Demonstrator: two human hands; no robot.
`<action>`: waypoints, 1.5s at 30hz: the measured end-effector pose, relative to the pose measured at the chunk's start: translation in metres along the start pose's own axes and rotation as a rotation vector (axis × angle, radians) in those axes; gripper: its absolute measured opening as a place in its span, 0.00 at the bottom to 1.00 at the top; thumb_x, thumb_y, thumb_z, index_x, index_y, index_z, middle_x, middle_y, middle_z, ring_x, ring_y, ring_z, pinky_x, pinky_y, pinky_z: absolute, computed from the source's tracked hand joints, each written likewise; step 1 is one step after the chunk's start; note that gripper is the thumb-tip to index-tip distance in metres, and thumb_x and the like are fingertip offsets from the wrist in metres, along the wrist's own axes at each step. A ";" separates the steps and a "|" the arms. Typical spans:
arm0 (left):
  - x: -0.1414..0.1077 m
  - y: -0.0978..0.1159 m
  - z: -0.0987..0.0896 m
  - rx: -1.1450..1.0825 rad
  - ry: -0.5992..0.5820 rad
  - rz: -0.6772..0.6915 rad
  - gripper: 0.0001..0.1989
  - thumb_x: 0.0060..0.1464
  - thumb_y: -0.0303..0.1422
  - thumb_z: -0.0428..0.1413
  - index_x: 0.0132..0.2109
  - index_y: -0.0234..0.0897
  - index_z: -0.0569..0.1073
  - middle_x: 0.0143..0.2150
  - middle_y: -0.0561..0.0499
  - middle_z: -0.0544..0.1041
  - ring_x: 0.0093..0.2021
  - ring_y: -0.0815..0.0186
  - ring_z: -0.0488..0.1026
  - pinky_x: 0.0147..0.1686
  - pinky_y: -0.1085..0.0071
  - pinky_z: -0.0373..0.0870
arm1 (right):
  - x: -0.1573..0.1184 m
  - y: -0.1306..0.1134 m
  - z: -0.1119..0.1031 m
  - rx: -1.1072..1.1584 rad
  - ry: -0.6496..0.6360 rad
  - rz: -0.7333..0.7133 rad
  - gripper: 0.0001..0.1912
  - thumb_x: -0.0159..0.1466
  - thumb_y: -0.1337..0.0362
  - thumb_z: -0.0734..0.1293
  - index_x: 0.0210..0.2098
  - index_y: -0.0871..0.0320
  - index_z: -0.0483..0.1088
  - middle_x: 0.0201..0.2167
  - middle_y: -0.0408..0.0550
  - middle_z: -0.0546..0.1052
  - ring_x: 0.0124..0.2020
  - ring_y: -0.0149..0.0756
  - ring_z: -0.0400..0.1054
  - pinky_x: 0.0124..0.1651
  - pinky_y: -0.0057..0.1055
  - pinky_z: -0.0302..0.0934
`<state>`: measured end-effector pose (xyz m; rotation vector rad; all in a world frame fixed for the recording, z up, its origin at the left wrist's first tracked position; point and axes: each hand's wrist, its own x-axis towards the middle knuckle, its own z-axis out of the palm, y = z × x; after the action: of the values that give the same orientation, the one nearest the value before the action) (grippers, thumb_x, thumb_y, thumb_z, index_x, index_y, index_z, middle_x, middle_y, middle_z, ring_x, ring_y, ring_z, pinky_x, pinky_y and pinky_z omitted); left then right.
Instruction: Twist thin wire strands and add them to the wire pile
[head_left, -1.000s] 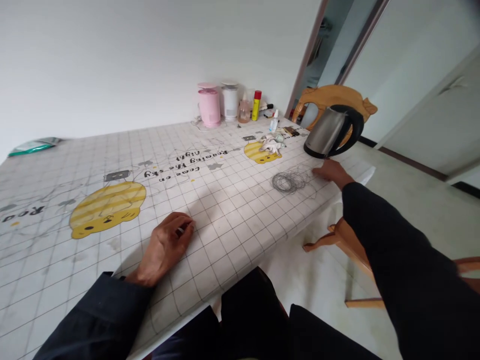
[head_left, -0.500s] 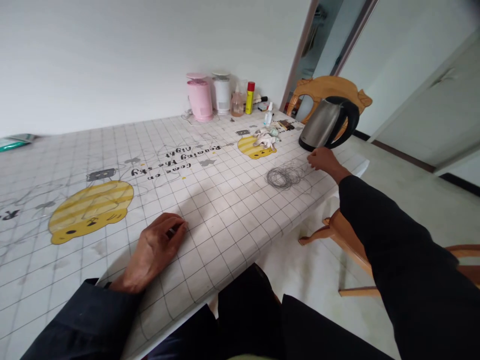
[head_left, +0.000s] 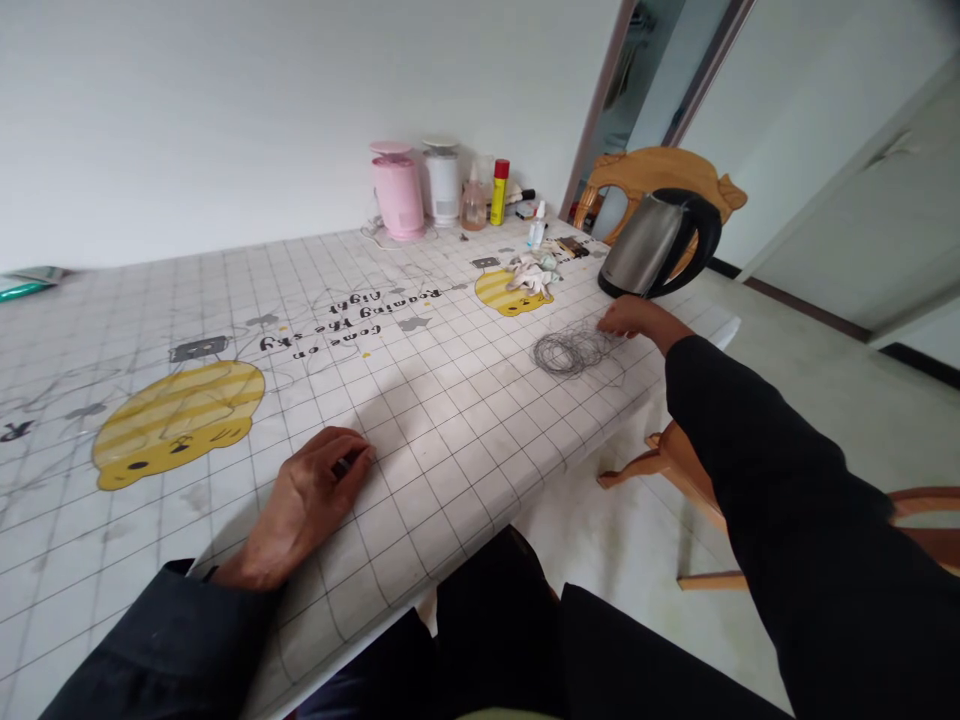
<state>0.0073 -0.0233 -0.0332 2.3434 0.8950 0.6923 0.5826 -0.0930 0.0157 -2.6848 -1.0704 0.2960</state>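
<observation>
Stretching from the left edge across the middle of the frame, a table (head_left: 450, 430) wears a white gridded cover with yellow cartoon prints. A wooden chair (head_left: 637, 165) stands at upper right, partly hidden by a steel kettle (head_left: 649, 245) with a black handle. At lower left, the left hand (head_left: 307, 495) rests on the cover, fingers loosely curled; I cannot tell whether it holds anything. Right of centre, the right hand (head_left: 637, 318) has its fingers bunched beside a tangle of thin wire (head_left: 562, 352), just below the kettle; whether they pinch a strand cannot be told. A yellow spray can (head_left: 499, 200) stands at upper centre.
</observation>
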 end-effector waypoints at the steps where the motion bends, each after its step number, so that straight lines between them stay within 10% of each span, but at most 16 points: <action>1: 0.000 0.000 0.000 -0.001 0.000 0.004 0.16 0.70 0.46 0.56 0.41 0.41 0.80 0.47 0.47 0.82 0.40 0.59 0.80 0.41 0.63 0.78 | -0.002 0.002 -0.001 0.001 -0.020 0.009 0.04 0.60 0.71 0.79 0.33 0.61 0.81 0.22 0.52 0.80 0.26 0.43 0.77 0.29 0.33 0.72; 13: 0.000 0.000 0.001 0.005 -0.001 0.019 0.15 0.69 0.47 0.57 0.42 0.43 0.81 0.47 0.48 0.82 0.40 0.58 0.80 0.42 0.61 0.79 | -0.062 0.040 -0.013 -0.074 -0.207 -0.003 0.06 0.63 0.71 0.75 0.29 0.60 0.80 0.28 0.52 0.83 0.32 0.40 0.79 0.33 0.29 0.71; 19: 0.000 0.000 0.000 0.010 -0.006 0.017 0.15 0.68 0.48 0.57 0.42 0.43 0.81 0.47 0.48 0.82 0.38 0.58 0.79 0.41 0.61 0.80 | -0.073 0.036 0.021 -0.092 -0.020 -0.128 0.03 0.62 0.71 0.73 0.35 0.58 0.79 0.41 0.52 0.85 0.50 0.45 0.77 0.45 0.28 0.68; 27: 0.001 0.001 0.001 0.004 -0.013 0.053 0.14 0.69 0.46 0.57 0.42 0.42 0.80 0.46 0.48 0.81 0.38 0.60 0.79 0.40 0.62 0.78 | -0.083 0.051 -0.002 -0.015 -0.018 -0.114 0.09 0.65 0.74 0.67 0.43 0.61 0.77 0.33 0.50 0.84 0.29 0.36 0.77 0.36 0.29 0.68; 35: 0.000 -0.005 0.002 0.047 -0.008 0.104 0.13 0.71 0.44 0.57 0.43 0.41 0.80 0.46 0.48 0.81 0.38 0.61 0.78 0.40 0.64 0.78 | -0.099 0.050 0.009 -0.033 0.277 -0.153 0.14 0.73 0.68 0.61 0.54 0.62 0.73 0.55 0.66 0.82 0.56 0.55 0.75 0.61 0.44 0.65; 45: 0.017 0.042 0.027 0.190 0.067 0.462 0.09 0.75 0.31 0.55 0.57 0.37 0.77 0.56 0.43 0.79 0.49 0.59 0.83 0.47 0.63 0.83 | -0.110 0.042 -0.009 0.122 0.289 -0.195 0.11 0.71 0.66 0.62 0.47 0.59 0.74 0.33 0.55 0.81 0.32 0.46 0.73 0.42 0.40 0.67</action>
<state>0.0538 -0.0453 -0.0219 2.7472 0.4585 0.9038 0.5337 -0.2000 0.0232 -2.3998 -1.1683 -0.0591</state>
